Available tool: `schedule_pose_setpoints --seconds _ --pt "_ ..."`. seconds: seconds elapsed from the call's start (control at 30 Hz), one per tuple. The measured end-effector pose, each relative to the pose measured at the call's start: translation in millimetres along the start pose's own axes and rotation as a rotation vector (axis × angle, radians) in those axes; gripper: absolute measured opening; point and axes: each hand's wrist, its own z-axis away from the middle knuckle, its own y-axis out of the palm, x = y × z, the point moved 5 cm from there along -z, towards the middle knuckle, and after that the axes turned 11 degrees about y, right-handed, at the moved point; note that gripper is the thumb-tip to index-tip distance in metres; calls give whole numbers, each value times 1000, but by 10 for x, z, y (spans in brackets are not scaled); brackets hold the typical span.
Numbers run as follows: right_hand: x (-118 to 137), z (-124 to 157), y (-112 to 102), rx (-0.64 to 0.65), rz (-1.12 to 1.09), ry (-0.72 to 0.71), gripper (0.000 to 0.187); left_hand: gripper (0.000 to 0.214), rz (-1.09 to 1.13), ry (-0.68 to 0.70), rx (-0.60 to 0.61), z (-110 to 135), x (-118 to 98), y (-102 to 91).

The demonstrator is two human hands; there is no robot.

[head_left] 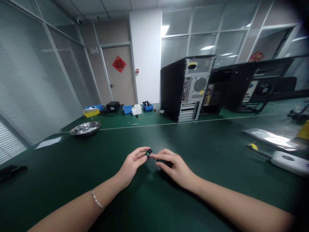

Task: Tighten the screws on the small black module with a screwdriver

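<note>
I see my two hands meeting over the green table [72,180]. The fingertips of my left hand [131,166] pinch one small dark part [148,152], with a trace of green on it, from its left side. My right hand [175,167] touches the same part with its forefinger tip from the right; its other fingers curl over something dark beneath them, which I cannot make out. So the small part sits between both hands, held just above the table near its middle. One thin bracelet [97,199] circles my left wrist.

Farther out on the left I count one metal bowl [85,128], one white sheet of paper [48,142] near it, and one flat black object [11,171] at the table's left edge. At the far end stand one yellow tray [91,112], two blue bins [147,107], one black box [112,105] and one white device [136,110] between the bins. One upright computer tower [187,88] shows its back panel, with one open case [251,85] to its right. On the right lie one silvery bag [270,138], one tool with a yellow band [257,149] and one white box [291,162].
</note>
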Motion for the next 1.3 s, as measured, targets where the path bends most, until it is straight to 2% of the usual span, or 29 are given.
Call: schedule_pose_setpoints --seconds 0.23,0.4,0.73,0.97,1.2,1.3 --pt "2 5 2 -3 5 1 30 53 -17 -16 85 20 -20 55" --pt "-1 2 2 0 5 14 32 41 -36 -6 63 14 -21 16" --pt "-39 -7 -4 -16 7 23 33 42 136 -69 35 -3 25 -14" --pt "-34 -6 -10 -23 1 21 32 33 126 -82 32 -2 4 -13" --pt "-38 -4 -11 -23 2 24 31 33 177 -51 -142 -27 -16 -46" --pt "-29 0 -8 -18 12 24 30 37 121 -55 -162 -26 -5 -44"
